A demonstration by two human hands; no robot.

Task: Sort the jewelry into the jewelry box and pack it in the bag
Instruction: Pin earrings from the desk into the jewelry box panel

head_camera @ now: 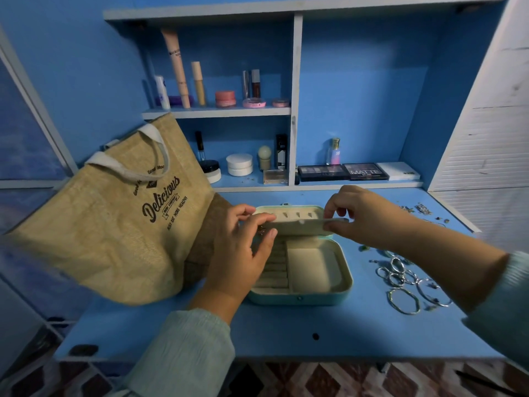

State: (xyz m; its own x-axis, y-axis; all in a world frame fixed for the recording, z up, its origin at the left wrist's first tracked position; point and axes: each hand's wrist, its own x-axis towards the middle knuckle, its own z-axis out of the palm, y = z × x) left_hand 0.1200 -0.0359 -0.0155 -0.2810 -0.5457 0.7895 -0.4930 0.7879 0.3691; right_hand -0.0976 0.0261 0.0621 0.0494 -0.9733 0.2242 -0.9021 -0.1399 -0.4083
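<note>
cream flap (297,224) pinched, seemingly by both hands

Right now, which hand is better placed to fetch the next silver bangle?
Right hand: the silver bangles lie on its side of the jewelry box; the left hand is across the box.

Tan tote bag (114,224), far left: coarse woven jute-like cloth, matt, with smooth off-white cloth handles and dark print.
Mint-green rectangular jewelry box (300,298), centre: smooth outer shell with a slight sheen; cream lining soft and matt, velvet-like.
Silver bangles and rings (406,285), near right: polished metal, glossy.
Blue desk top (286,333): painted board, matt, scuffed in places.
Pale green sleeves (186,353), near: finely ribbed cloth, matt.
</note>
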